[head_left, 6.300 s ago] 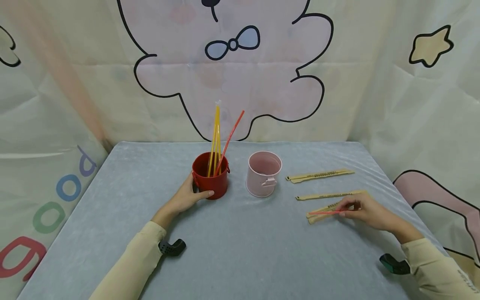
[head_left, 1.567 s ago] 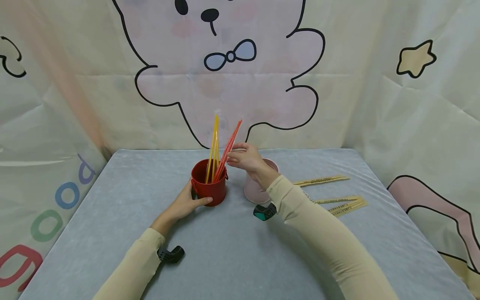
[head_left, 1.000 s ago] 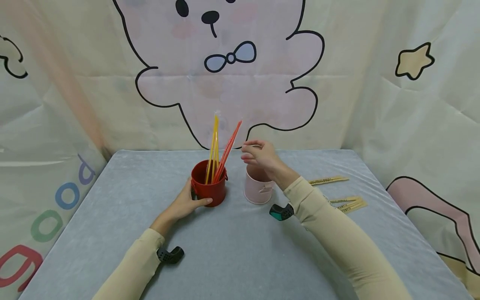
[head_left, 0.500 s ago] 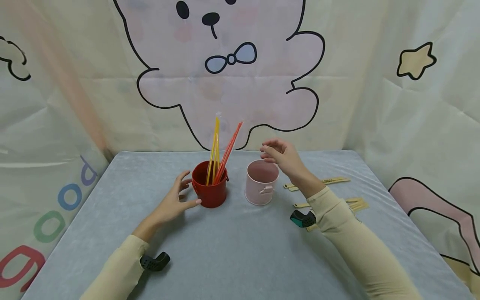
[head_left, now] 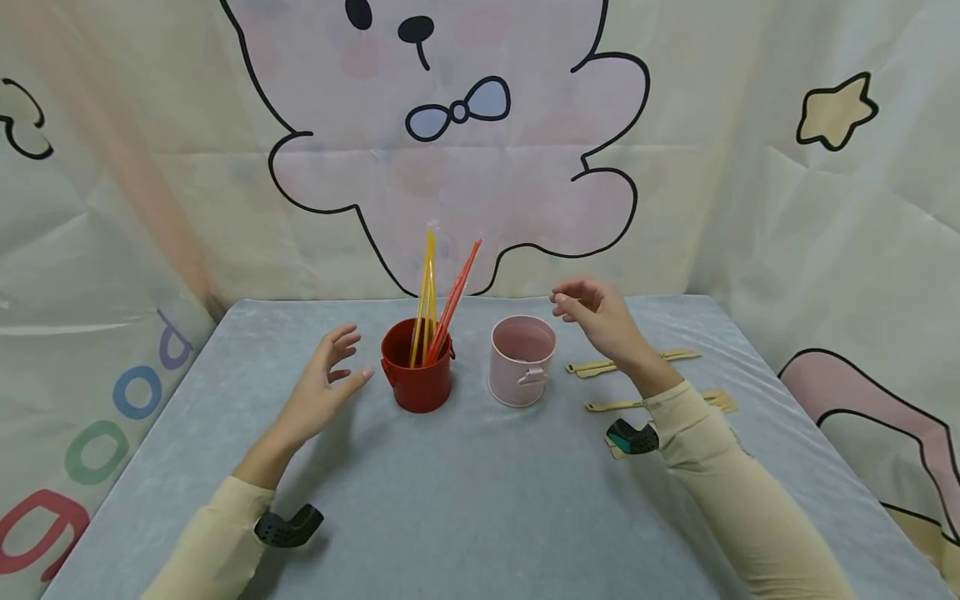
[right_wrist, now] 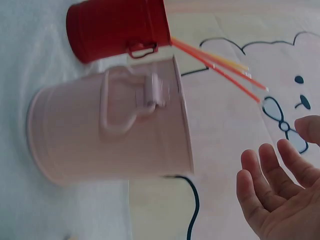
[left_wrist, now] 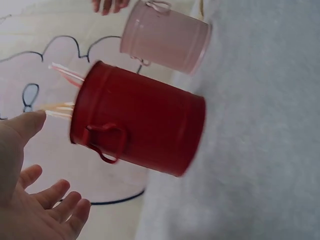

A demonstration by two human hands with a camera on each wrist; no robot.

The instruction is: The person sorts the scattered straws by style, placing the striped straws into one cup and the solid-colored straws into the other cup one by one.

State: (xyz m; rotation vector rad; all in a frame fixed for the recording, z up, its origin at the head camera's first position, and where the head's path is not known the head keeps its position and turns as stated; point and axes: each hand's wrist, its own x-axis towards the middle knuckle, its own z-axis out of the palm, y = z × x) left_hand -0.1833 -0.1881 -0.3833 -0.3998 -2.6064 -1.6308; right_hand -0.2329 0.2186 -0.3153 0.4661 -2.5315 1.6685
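A red bucket (head_left: 417, 388) stands upright on the table, holding several yellow straws (head_left: 425, 292) and red straws (head_left: 460, 292) that stick out of its top. To its right is a pink bucket (head_left: 517, 375), its inside bare in the head view. My left hand (head_left: 318, 387) hovers left of the red bucket, fingers loosely spread and apart from it; the left wrist view shows the bucket's side handle (left_wrist: 107, 142). Behind and right of the pink bucket, my right hand (head_left: 596, 321) is raised with relaxed fingers, holding nothing.
Long, slim paper packets with printing lie at the right: one group (head_left: 592, 369) at the back, more packets (head_left: 611, 407) nearer, partly hidden under my right forearm. A grey-blue cloth (head_left: 480, 500) covers the table, with a printed curtain (head_left: 465, 183) behind it.
My right hand first held a red straw over the packets; more red straws now stand in the red bucket. It has since drawn away rightward, while my left hand let go of the bucket.
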